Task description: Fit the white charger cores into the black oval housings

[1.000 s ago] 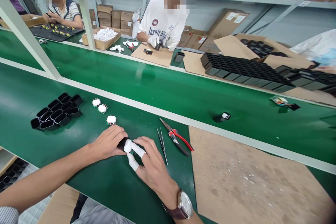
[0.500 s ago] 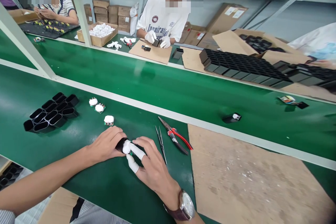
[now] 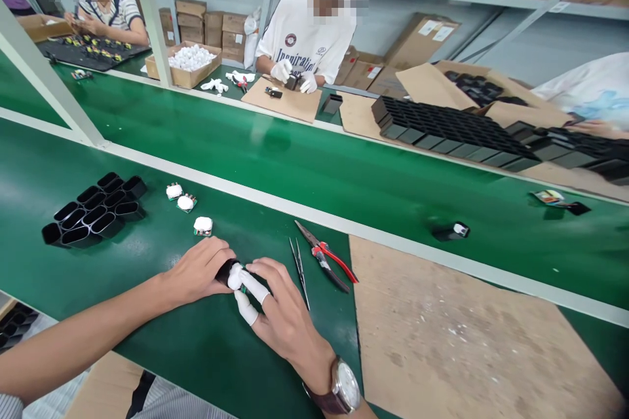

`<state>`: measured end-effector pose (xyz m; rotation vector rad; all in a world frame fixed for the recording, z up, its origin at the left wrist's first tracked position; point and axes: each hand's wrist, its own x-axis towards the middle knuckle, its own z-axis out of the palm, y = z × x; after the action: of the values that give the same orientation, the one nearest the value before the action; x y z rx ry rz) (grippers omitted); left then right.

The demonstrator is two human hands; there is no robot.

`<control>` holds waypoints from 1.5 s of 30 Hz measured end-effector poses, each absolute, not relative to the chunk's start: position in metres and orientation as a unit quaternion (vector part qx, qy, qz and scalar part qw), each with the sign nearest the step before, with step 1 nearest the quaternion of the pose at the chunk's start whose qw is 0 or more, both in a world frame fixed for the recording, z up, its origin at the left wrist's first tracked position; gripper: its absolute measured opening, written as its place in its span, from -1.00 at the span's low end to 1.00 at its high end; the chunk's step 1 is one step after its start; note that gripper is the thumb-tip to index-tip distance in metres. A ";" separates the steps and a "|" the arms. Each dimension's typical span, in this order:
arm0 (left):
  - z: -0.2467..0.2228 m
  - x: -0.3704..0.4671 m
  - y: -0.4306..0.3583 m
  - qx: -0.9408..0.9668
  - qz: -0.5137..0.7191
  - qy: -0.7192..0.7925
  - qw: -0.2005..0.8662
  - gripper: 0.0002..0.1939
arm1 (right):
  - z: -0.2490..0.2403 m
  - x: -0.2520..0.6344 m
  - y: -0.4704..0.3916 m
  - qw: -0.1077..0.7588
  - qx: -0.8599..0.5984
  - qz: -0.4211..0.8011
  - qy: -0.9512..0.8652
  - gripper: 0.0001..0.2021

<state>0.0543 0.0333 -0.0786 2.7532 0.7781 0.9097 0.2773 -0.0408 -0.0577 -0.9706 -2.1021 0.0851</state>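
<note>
My left hand (image 3: 204, 268) is wrapped round a black plastic casing (image 3: 227, 270), its open end turned to the right. At that opening sits a small circuit board with a white pad (image 3: 236, 277), partly inside the casing. My right hand (image 3: 280, 314), with white finger cots on thumb and forefinger, grips the board and pad from the right. Just beyond my left hand lies another white-topped circuit board (image 3: 203, 226), and two more boards (image 3: 179, 198) are farther back. A cluster of empty black casings (image 3: 95, 213) stands at the left.
Tweezers (image 3: 299, 272) and red-handled pliers (image 3: 327, 255) lie right of my hands, beside a cardboard sheet (image 3: 472, 334). Behind a pale rail runs a green conveyor (image 3: 314, 167) carrying a filled casing (image 3: 451, 231). Across it, a co-worker (image 3: 309, 39) in white gloves handles parts near stacked casings (image 3: 452, 134).
The filled casing and the loose board on the conveyor have shifted right. My hands stay almost in place, with the board still at the casing's mouth.
</note>
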 end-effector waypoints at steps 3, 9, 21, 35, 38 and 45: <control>-0.078 0.055 0.033 0.908 0.325 0.257 0.060 -0.59 | -0.058 0.279 -0.042 0.393 -0.380 0.020 -0.837 -0.54; -0.078 0.055 0.032 0.902 0.343 0.257 0.045 -0.61 | -0.059 0.280 -0.042 0.390 -0.374 0.017 -0.841 -0.53; -0.074 0.055 0.031 0.907 0.334 0.247 0.064 -0.59 | -0.064 0.279 -0.044 0.413 -0.344 0.056 -0.842 -0.42; -0.080 0.054 0.032 0.906 0.331 0.257 0.068 -0.58 | -0.071 0.278 -0.046 0.415 -0.361 0.029 -0.834 -0.36; -0.078 0.054 0.033 0.907 0.329 0.253 0.075 -0.59 | -0.073 0.278 -0.045 0.412 -0.365 0.039 -0.834 -0.32; -0.079 0.053 0.033 0.908 0.310 0.253 0.121 -0.56 | -0.069 0.276 -0.044 0.402 -0.371 0.059 -0.835 -0.36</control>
<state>0.0534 0.0328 -0.0787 2.6518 0.7398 0.9057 0.2758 -0.0436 -0.0693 -0.9384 -2.1111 0.1485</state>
